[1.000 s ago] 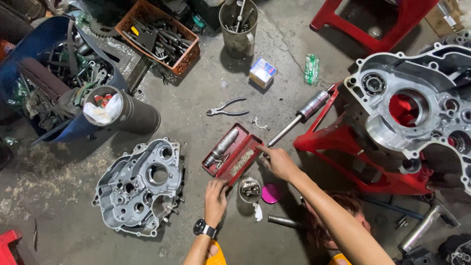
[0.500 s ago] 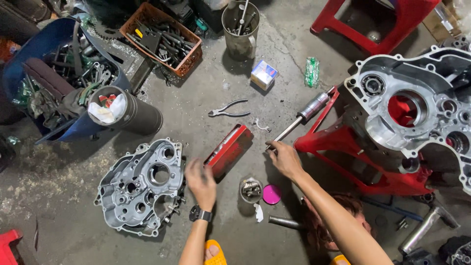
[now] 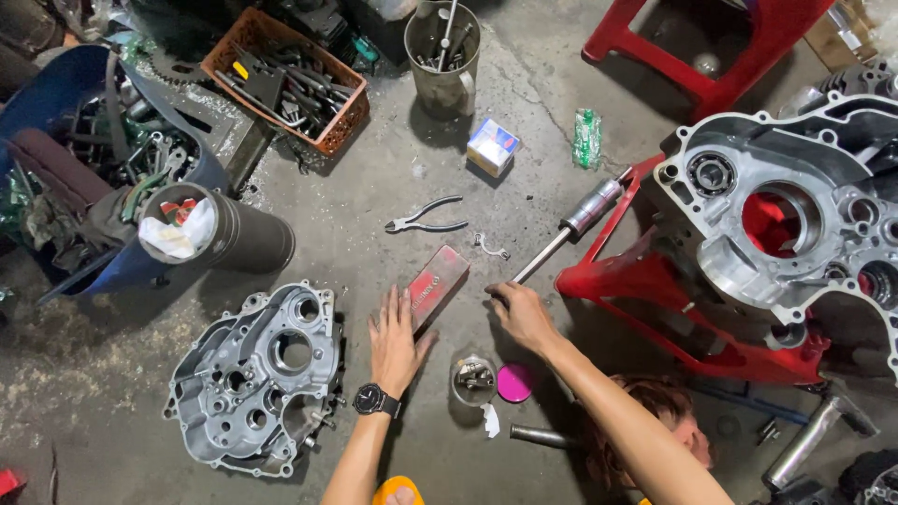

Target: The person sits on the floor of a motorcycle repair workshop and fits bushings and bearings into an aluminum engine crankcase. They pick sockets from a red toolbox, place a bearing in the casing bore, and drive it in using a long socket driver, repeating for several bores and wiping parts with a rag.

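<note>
Head view looks down on a concrete floor [image 3: 393, 187]. Left hand [image 3: 398, 337] lies flat, fingers spread and released, its fingertips touching a red box [image 3: 437, 283] that rests tilted on the floor. Right hand [image 3: 522, 313] is clenched around the thin end of a long metal rod [image 3: 571, 224]. Pliers [image 3: 426, 220] lie just beyond the box, and a grey engine cover [image 3: 257, 379] sits left of the left hand.

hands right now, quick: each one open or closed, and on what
Left hand: open, fingers spread flat, resting against the red box.
Right hand: closed around the end of the long metal rod tool.
</note>
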